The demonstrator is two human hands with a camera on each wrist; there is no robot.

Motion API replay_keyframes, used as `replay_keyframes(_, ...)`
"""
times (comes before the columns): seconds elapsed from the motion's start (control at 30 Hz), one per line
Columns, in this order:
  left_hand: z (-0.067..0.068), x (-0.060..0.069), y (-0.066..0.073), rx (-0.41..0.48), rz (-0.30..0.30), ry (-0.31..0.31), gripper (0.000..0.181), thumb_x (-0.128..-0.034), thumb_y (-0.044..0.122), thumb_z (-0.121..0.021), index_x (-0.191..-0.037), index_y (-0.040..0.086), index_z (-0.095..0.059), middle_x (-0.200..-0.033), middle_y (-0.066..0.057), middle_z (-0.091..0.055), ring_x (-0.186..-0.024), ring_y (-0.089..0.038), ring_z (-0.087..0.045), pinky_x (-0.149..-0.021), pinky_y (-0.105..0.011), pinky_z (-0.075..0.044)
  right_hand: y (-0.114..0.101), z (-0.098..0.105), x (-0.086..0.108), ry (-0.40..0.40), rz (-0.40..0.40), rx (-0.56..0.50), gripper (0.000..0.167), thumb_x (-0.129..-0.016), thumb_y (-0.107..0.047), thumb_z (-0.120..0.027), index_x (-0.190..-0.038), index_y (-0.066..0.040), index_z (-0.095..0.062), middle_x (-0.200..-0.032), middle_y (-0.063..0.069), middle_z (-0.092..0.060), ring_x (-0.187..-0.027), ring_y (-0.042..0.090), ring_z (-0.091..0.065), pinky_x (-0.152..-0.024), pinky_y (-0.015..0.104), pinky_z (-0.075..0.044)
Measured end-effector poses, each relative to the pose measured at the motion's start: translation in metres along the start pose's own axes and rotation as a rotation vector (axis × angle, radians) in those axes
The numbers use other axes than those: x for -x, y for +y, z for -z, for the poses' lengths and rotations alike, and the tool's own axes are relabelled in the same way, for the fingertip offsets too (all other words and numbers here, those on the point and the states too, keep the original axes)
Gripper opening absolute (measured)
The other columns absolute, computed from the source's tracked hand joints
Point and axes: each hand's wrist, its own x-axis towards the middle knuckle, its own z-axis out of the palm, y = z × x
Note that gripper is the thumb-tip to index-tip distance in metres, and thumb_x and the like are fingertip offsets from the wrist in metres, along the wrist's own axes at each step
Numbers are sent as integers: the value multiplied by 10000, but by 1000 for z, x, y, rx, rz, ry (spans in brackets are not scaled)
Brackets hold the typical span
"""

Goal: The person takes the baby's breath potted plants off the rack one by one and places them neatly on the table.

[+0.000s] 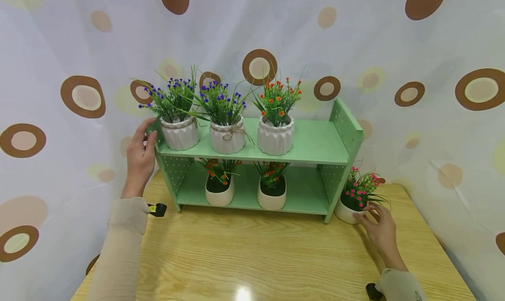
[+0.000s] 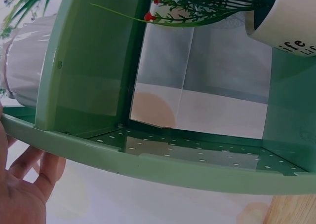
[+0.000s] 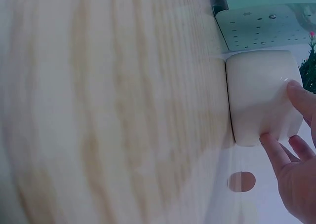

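A green two-tier shelf (image 1: 307,138) stands on the wooden table. My left hand (image 1: 141,158) grips its left side panel near the top; in the left wrist view, fingers (image 2: 48,172) reach behind the panel edge. To the right of the shelf, a pink-flowered plant in a white pot (image 1: 347,215) sits on the table. My right hand (image 1: 380,228) holds that pot at its right side. In the right wrist view, the thumb (image 3: 297,93) lies against the white pot (image 3: 259,100), with other fingers at its side.
On the top tier are two purple-flowered pots (image 1: 180,136) and an orange-flowered pot (image 1: 275,138). Below them stand two white pots (image 1: 272,201) with red-orange flowers. A patterned curtain (image 1: 296,29) hangs behind. Bare table (image 1: 244,248) stretches in front of the shelf.
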Motion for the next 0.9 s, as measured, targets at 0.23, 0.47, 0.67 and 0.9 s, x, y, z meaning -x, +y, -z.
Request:
replay_keyframes(0.23,0,1,-1,-2,5,-3,409,-1122,262,-455,-1527,282,-502,-1508,-52,-566,-990,-49,-495,-809,-166,-414,1,2,1,-17,-14,26,373,-980,-185,-736,-1145,72,-521,-1549,244,-340,-1389,558,-433,-798,-30,-412)
replay_keyframes(0.47,0,0,0,-12,-3,0,411,-1122,267,-455,-1530,289,-499,-1512,-47,-566,-1001,-28,-506,-838,-149,-416,-3,4,4,-30,-63,16,539,-997,-232,-714,-1372,59,-459,-1573,257,-316,-1412,522,-426,-755,-4,-438)
replay_keyframes(0.67,0,0,-1,-10,0,-1,411,-1123,277,-452,-1531,297,-497,-1517,-44,-562,-1003,-31,-507,-839,-151,-417,-10,6,10,-34,-81,-2,690,-1014,-266,-687,-1516,59,-342,-1578,239,-324,-1423,498,-430,-764,10,-449)
replay_keyframes(0.9,-1,0,0,6,-5,4,409,-1121,267,-460,-1527,292,-504,-1498,-54,-575,-974,-32,-501,-798,-176,-415,-21,7,24,22,-106,16,643,-1008,-341,-685,-1471,18,-421,-1523,176,-416,-1070,-114,-500,-755,49,-485)
